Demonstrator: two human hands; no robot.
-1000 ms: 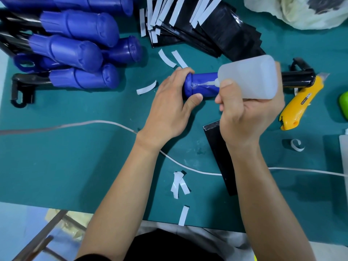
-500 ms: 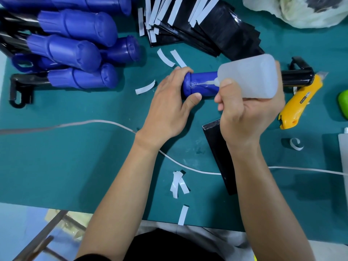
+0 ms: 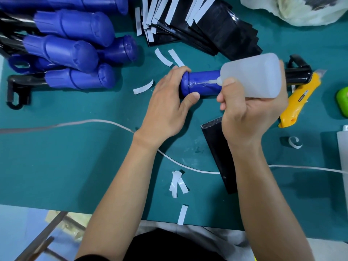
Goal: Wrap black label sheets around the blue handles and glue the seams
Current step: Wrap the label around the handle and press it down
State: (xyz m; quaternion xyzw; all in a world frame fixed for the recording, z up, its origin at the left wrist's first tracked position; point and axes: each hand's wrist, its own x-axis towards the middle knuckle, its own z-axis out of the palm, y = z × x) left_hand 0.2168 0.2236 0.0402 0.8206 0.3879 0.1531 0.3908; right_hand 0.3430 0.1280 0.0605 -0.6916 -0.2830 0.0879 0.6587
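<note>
Teal matting covers the table. At its far left corner lies a pile of blue handles, and along the far edge, near the middle, a fanned stack of black sheets with white backing strips.

Mid-table, the right hand has its fingers clenched round a cloudy bottle, nozzle down on the handle being worked. A wet line of glue shows on the blue. The left hand grips that handle's rounded butt end, fingers over the top, thumb on the near side. One loose sheet lies flat towards the near edge, partly under the right forearm. A yellow knife lies just beside the handle's black shaft, towards the right edge.

The handle looks like stiff, smooth moulded plastic, probably light, and likely slick where the glue is wet, so the butt end or the shaft seems the safe hold. The sheet looks thin, glossy and floppy, best lifted by an edge.
</note>
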